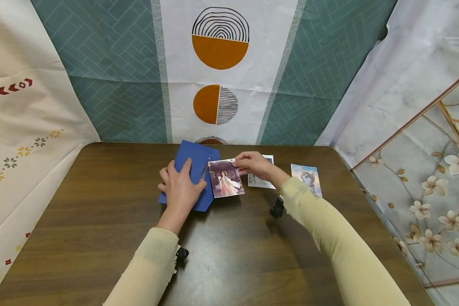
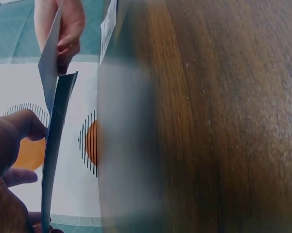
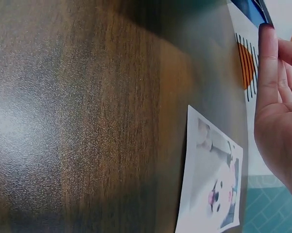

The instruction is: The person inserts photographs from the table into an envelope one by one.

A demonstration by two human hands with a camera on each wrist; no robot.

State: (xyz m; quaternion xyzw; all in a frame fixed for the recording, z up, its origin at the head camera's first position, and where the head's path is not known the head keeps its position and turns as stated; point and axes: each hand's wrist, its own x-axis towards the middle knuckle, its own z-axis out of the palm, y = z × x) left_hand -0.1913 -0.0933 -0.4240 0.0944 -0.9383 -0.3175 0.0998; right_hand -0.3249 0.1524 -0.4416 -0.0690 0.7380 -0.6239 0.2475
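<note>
My left hand [image 1: 180,185] holds a blue envelope [image 1: 191,159] at the left middle, with spread fingers across its face. In the left wrist view the envelope [image 2: 54,145] appears nearly edge-on, fingertips at its side and lower edge. My right hand [image 1: 254,163] pinches a photo card [image 1: 225,180] by its upper right corner. The card pictures a figure in a pink and white dress. Its left edge overlaps the envelope's open side. In the right wrist view my right hand [image 3: 279,87] reaches up with the index finger extended along the card, which is mostly cut off.
A photo of a white dog [image 3: 216,191] lies on the brown table [image 1: 111,238], partly behind my right hand in the head view. Farther right is a kitten picture [image 1: 307,176], partly covered by my sleeve. Patterned cloths [image 1: 122,76] hang behind and beside the table.
</note>
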